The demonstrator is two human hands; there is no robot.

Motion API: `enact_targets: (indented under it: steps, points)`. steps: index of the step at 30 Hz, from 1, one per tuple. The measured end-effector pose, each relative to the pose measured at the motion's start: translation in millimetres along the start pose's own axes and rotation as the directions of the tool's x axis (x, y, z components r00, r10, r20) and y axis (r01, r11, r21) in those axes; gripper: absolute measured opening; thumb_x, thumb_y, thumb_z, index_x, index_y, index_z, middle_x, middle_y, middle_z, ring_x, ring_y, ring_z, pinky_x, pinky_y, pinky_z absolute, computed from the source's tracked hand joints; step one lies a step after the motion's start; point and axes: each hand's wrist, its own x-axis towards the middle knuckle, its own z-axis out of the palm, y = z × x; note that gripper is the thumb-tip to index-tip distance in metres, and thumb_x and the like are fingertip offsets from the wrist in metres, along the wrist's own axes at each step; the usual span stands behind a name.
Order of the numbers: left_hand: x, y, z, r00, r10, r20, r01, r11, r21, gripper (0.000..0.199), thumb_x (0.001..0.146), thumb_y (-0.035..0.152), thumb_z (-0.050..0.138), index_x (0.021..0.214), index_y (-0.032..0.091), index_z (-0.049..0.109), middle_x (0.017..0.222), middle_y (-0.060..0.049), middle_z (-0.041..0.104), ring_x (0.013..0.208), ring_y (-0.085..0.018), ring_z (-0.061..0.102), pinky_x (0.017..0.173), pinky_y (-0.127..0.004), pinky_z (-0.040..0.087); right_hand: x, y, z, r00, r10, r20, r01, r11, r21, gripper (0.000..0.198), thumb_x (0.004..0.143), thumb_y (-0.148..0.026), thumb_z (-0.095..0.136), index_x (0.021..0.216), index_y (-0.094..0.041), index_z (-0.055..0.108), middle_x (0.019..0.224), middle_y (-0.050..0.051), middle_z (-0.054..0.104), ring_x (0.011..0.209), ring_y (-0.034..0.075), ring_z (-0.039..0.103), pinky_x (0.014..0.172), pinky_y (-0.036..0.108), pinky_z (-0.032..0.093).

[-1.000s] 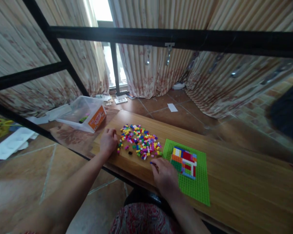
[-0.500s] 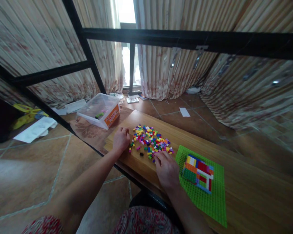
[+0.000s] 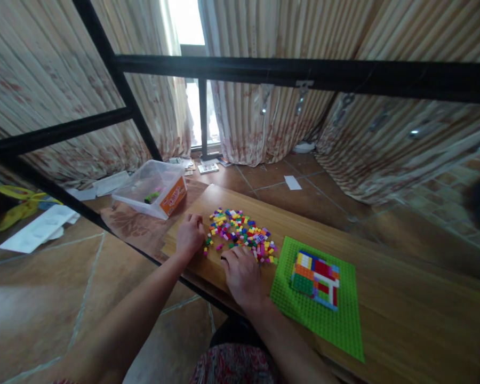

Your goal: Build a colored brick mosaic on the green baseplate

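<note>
A pile of small coloured toy bricks [image 3: 240, 229] is spread over the wooden bench top [image 3: 400, 298]. At its left edge rests my left hand [image 3: 191, 236], fingers curled in; whatever they may hold is hidden. My right hand [image 3: 243, 273] lies over the near side of the pile with bent fingers, its fingertips closed at a black brick [image 3: 223, 258], which is partly covered. Right of that hand is a green baseplate [image 3: 344, 333]. On it sits a flat block of joined bricks [image 3: 318, 278] in red, white, orange, green, yellow and blue.
A clear plastic box [image 3: 138, 200] with an orange label stands beyond the bench's left end, a few pieces inside. A black metal frame [image 3: 240, 69] crosses in front of striped curtains [image 3: 256, 122]. Papers [image 3: 40, 229] lie on the tiled floor at left.
My right hand has moved left along the near side of the pile to the black brick. My left hand stays beside the pile. The whole view has shifted slightly.
</note>
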Motion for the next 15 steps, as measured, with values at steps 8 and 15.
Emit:
enact_targets:
  steps: [8, 15]
  points:
    - [3, 0, -1, 1.000, 0.000, -0.012, 0.000, 1.000, 0.016, 0.027, 0.089, 0.026, 0.043, 0.102, 0.019, 0.065, 0.109, -0.009, 0.062, 0.094, -0.022, 0.062, 0.079, -0.031, 0.047, -76, 43, -58, 0.911, 0.388, -0.139, -0.296, 0.850, 0.436, 0.018, 0.092, -0.027, 0.053, 0.098, -0.022, 0.070, 0.095, 0.005, 0.071, 0.085, 0.017, 0.066, 0.078, 0.029, 0.049]
    - [4, 1, -3, 1.000, -0.006, -0.010, 0.006, 0.999, 0.047, 0.028, 0.087, 0.026, 0.044, 0.101, 0.020, 0.066, 0.108, -0.009, 0.062, 0.094, -0.023, 0.062, 0.078, -0.032, 0.048, -131, 116, -100, 0.714, 0.658, -0.240, -0.514, 0.725, 0.459, 0.027, 0.083, -0.041, 0.059, 0.093, -0.021, 0.074, 0.099, 0.008, 0.073, 0.092, 0.023, 0.067, 0.084, 0.038, 0.051]
